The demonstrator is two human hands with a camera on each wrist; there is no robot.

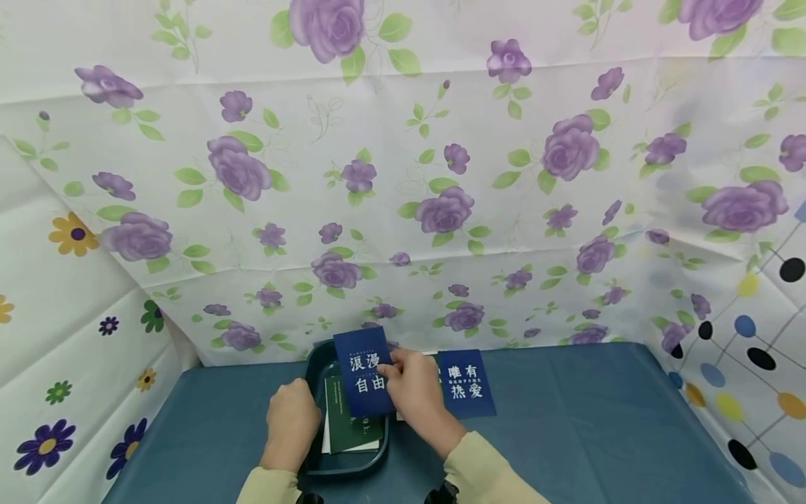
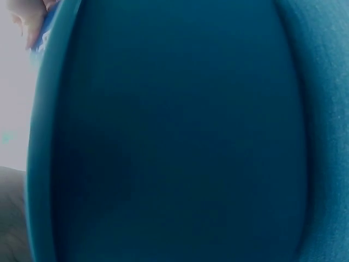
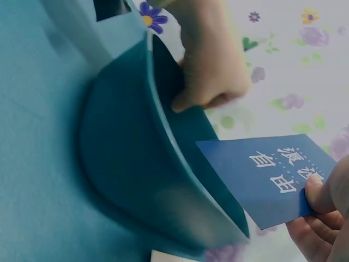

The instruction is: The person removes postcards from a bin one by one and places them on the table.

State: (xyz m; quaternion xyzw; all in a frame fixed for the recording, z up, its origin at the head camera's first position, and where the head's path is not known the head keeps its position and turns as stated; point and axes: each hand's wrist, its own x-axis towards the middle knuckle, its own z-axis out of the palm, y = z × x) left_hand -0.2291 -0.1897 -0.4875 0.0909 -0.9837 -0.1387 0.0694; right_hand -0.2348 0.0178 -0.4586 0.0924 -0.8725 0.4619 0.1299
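Observation:
My right hand point(image 1: 418, 395) pinches a dark blue card point(image 1: 359, 360) with white Chinese characters between thumb and fingers. The card is tilted up over a dark teal tray point(image 1: 343, 473). Inside the tray lie a green card point(image 1: 343, 423) and a white one partly under it. At the tray's left side, my left hand point(image 1: 292, 420) grips the rim; in the right wrist view its thumb bends over the wall. The tray's outer wall point(image 2: 180, 131) fills most of the left wrist view.
Right of the tray, another blue card point(image 1: 469, 392) with white characters lies on the teal-covered table point(image 1: 579, 420), overlapping other cards partly hidden by my right hand. A floral sheet point(image 1: 403, 140) hangs behind, with patterned sheets at both sides.

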